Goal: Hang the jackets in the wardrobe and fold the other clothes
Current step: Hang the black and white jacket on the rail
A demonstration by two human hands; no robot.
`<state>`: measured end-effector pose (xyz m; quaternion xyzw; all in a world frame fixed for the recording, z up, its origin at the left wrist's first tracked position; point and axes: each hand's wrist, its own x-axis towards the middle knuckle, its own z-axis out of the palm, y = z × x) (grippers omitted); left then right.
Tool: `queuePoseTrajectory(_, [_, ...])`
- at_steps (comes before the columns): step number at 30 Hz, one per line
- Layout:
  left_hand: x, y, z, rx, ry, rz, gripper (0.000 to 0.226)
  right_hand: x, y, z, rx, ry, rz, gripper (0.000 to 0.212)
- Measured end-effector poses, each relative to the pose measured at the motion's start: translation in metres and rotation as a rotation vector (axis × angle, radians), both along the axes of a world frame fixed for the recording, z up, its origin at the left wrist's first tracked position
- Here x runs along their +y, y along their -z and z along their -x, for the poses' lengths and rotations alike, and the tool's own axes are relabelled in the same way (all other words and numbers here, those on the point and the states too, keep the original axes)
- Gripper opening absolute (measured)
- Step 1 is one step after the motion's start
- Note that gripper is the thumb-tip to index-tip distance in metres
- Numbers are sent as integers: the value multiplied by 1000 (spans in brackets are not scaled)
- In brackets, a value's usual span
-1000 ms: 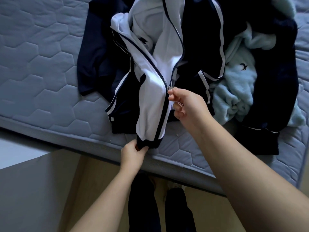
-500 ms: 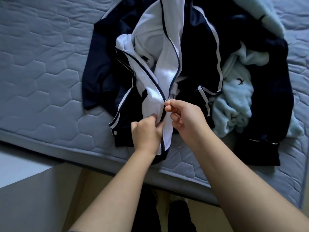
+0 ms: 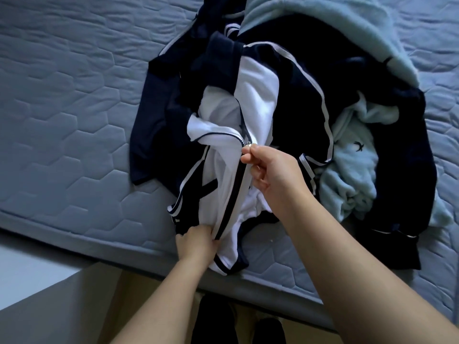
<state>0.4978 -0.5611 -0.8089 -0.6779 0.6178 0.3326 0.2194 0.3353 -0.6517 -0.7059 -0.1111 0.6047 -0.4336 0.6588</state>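
Quilted grey mattress carries navy-white jacket, pale-blue fleece.

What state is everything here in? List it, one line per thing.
White-and-navy zip-up jacket: crumpled on the mattress, zip closed below the pull, open above.
Small metal zip pull: partway up, pinched by the right hand.
Left hand: grips the jacket's hem.
Light blue fleece garment: heaped, unfolded.
Dark navy garment: heaped, unfolded.
Grey quilted mattress: carries the clothes pile.

Left hand down to hem, zip — higher
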Motion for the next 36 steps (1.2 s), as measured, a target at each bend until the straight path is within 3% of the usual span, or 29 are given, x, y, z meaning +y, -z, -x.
queuePoseTrajectory(3, [-29, -21, 6, 135, -34, 35, 22, -4, -5, 2, 17, -6, 11, 20])
queuePoseTrajectory(7, [-74, -55, 29, 360, -110, 347, 31, -11, -12, 2, 53, -16, 33, 22])
queuePoseTrajectory(9, [-86, -59, 35, 372, -64, 378, 35, -16, -15, 1, 76, -8, 48, 22])
queuePoseTrajectory(16, [-47, -31, 19, 237, 85, 228, 46, -21, -20, -14, 104, -10, -13, 21])
queuePoseTrajectory(19, [-33, -20, 6, 155, 146, 59, 36, -28, -25, -20, 81, 11, 27, 21])
queuePoseTrajectory(23, [-40, -27, -4, 144, 77, -189, 25, -29, -33, -20, 91, -11, 81, 21])
queuePoseTrajectory(25, [-66, -44, -3, 240, -89, -270, 9, -26, -36, -18, 109, -26, 84, 20])
queuePoseTrajectory(28, [-118, -85, -1, 661, -848, -248, 20, -23, -41, -16, 146, -61, 90, 21])
queuePoseTrajectory(30, [-152, -107, -4, 860, -1178, -243, 49, -19, -43, -16, 179, -100, 100, 21])
queuePoseTrajectory(33, [-191, -127, -1, 897, -1239, -302, 87, -12, -48, -16, 224, -133, 108, 21])
queuePoseTrajectory(36, [-206, -137, 7, 807, -1207, -361, 70, -6, -54, -13, 264, -129, 111, 21])
